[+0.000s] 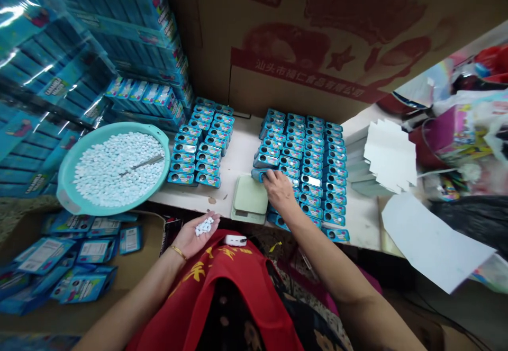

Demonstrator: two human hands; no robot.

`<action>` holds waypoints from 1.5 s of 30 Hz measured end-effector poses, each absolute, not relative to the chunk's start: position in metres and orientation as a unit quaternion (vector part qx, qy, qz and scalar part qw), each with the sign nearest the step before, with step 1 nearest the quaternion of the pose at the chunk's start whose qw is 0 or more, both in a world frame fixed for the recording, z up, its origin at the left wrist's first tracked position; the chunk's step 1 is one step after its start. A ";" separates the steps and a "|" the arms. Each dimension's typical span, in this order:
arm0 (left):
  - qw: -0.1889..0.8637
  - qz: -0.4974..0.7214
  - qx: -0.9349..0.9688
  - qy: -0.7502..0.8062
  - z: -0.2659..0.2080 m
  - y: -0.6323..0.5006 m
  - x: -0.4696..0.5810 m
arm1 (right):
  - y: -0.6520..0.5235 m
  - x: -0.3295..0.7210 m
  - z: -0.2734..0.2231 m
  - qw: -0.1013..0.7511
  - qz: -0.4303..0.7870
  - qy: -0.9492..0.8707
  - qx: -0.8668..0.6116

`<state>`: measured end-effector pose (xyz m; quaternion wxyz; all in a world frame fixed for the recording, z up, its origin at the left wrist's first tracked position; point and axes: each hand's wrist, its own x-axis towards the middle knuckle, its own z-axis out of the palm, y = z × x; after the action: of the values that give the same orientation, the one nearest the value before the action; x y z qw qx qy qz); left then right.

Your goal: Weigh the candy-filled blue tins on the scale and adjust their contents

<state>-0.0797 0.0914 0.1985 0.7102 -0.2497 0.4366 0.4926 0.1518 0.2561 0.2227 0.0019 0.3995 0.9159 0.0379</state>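
My left hand (200, 232) is palm up, cupping a small heap of white candies (205, 226). Over the table, my right hand (278, 189) has its fingers closed on a small blue box (260, 174) at the near left end of the right-hand block of boxes (296, 147); the fingertips are partly hidden. Just left of that hand lies a pale green kitchen scale (251, 195) with nothing on its plate. A turquoise basin (63, 173) full of white candies stands at the left, a metal tool (143, 164) lying on top of them.
More upright blue boxes (197, 144) stand in two columns beside the basin. Wrapped stacks of boxes (130, 28) rise behind it. A carton (154, 245) holding loose boxes sits lower left. A large cardboard box (301, 75) walls the back; white card sheets (391, 152) lie right.
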 end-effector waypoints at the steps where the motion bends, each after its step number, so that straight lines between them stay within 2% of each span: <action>1: 0.714 0.489 -0.248 0.435 0.198 0.092 -0.077 | 0.252 0.151 0.225 0.005 0.038 0.919 0.392; 12: 0.762 0.403 -0.208 0.462 0.161 0.116 -0.051 | 0.248 0.154 0.217 0.005 0.019 0.910 0.414; 23: 0.716 0.499 -0.187 0.450 0.182 0.131 -0.084 | 0.239 0.143 0.231 0.037 0.018 0.925 0.378; 30: 0.700 0.510 -0.225 0.447 0.187 0.118 -0.076 | 0.217 0.129 0.219 0.067 -0.028 0.933 0.352; 33: 0.701 0.495 -0.243 0.453 0.188 0.108 -0.073 | 0.215 0.140 0.214 0.003 -0.091 0.927 0.363; 39: 0.709 0.485 -0.241 0.452 0.186 0.092 -0.083 | 0.219 0.186 0.213 -0.224 -0.199 0.832 0.467; 45: 0.716 0.478 -0.238 0.449 0.185 0.085 -0.086 | 0.209 0.199 0.210 -0.271 -0.209 0.788 0.512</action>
<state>-0.0859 0.0852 0.1854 0.7162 -0.2380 0.4494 0.4779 0.1986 0.2091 0.2095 -0.2707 0.5121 0.7879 -0.2089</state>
